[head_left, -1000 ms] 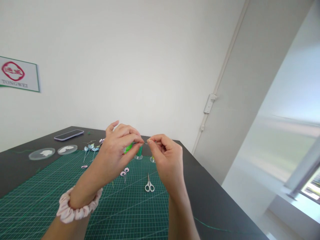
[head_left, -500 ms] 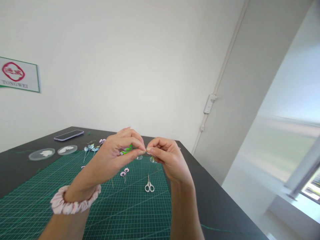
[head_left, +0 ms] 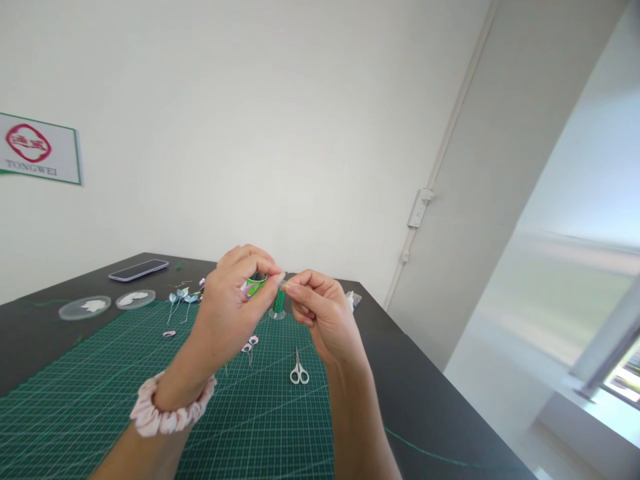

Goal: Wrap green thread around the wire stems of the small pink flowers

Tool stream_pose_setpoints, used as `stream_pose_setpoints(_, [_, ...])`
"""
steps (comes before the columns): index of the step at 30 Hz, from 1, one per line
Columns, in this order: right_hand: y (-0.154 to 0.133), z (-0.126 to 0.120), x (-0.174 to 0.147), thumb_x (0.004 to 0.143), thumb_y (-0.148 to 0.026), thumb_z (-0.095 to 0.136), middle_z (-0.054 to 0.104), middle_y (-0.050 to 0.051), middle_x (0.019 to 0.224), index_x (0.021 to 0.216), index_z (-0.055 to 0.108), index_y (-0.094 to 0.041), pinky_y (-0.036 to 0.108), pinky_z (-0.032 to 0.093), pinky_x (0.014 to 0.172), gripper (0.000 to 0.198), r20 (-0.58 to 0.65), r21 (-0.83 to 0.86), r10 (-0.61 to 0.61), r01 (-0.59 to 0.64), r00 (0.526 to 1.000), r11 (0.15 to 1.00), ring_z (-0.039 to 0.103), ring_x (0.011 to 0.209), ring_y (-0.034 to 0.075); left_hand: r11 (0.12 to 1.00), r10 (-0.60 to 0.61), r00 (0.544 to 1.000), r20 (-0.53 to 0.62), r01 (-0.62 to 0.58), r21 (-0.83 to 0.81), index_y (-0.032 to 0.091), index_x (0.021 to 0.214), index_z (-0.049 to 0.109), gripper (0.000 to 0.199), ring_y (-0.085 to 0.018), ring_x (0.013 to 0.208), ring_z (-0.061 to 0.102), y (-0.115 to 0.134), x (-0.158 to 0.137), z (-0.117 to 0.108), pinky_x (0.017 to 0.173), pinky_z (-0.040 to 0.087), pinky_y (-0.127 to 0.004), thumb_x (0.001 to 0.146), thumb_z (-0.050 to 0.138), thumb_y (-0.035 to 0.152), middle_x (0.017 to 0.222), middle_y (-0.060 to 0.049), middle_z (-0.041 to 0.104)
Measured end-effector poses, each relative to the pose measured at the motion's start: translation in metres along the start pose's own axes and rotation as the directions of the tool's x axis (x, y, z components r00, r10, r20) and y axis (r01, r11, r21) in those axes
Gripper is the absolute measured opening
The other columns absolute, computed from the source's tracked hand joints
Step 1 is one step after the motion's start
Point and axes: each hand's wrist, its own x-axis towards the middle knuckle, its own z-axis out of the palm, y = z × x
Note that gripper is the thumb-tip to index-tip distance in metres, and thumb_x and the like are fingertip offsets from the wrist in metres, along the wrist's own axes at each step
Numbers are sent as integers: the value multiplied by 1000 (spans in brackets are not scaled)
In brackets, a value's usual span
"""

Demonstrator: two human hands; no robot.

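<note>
Both hands meet above the far part of the green cutting mat (head_left: 260, 420), fingertips almost touching. My left hand (head_left: 237, 287), with a pale scrunchie (head_left: 165, 412) on its wrist, pinches thumb against index finger. Opposite it, my right hand (head_left: 320, 310) is closed in a pinch too. Whatever lies between the fingertips is too small to make out. Behind the fingers a green spool (head_left: 279, 303) and a bright green container (head_left: 255, 287) partly show. Small pink flower pieces on thin stems (head_left: 249, 345) and white-handled scissors (head_left: 299, 370) lie on the mat below.
Pale blue flowers (head_left: 183, 298) and a loose pink piece (head_left: 169, 333) lie to the left. Two shallow clear dishes, one near (head_left: 85, 308) and one farther right (head_left: 135, 299), hold white bits. A phone (head_left: 139, 270) rests at the back left. A clear packet (head_left: 353, 300) is behind my right hand.
Both hands have shifted slightly left and up, still pinching close together. The green spool and the clear packet are now more visible behind them.
</note>
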Motion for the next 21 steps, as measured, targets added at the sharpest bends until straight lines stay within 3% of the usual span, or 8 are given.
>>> stream_pose_setpoints(3, [1, 4, -1, 66, -32, 73, 40, -9, 46, 61, 60, -18, 22, 17, 39, 19, -31, -64, -3, 1, 1000, 998, 25, 41, 5, 996, 35, 998, -48, -32, 80, 20, 74, 58, 16, -17, 79, 59, -3, -1, 1, 80, 47, -37, 89, 53, 18, 79, 0, 62])
stream_pose_setpoints(6, [-3, 7, -6, 70, -29, 68, 44, -7, 48, 63, 61, -18, 22, 23, 41, 16, -104, -255, -116, 87, 988, 963, 31, 44, 7, 986, 74, 995, -60, -64, 153, 21, 75, 58, 16, -17, 80, 60, -6, -2, 2, 89, 44, -42, 90, 53, 18, 79, 0, 64])
stream_pose_setpoints(10, [-12, 7, -17, 77, -24, 61, 48, -5, 53, 65, 61, -18, 23, 29, 46, 14, -126, -494, -266, 172, 956, 852, 37, 49, 9, 973, 125, 992, 25, -127, 191, 21, 79, 61, 15, -18, 81, 61, -7, -2, 0, 102, 33, -51, 90, 52, 18, 81, 0, 66])
stream_pose_setpoints(16, [-16, -3, -22, 83, -23, 58, 46, -5, 55, 71, 63, -18, 25, 32, 50, 14, -104, -724, -395, 203, 913, 659, 39, 51, 10, 969, 177, 973, 149, -199, 146, 23, 80, 61, 15, -16, 82, 61, -6, -2, -3, 107, 28, -49, 91, 53, 18, 82, 3, 67])
stream_pose_setpoints(21, [-18, -8, -20, 81, -24, 60, 47, -4, 55, 68, 63, -19, 24, 31, 49, 14, -102, -668, -347, 195, 932, 719, 38, 51, 10, 977, 169, 965, 198, -191, 94, 23, 80, 63, 16, -16, 81, 62, -7, -2, -5, 107, 28, -49, 91, 52, 19, 82, 2, 67])
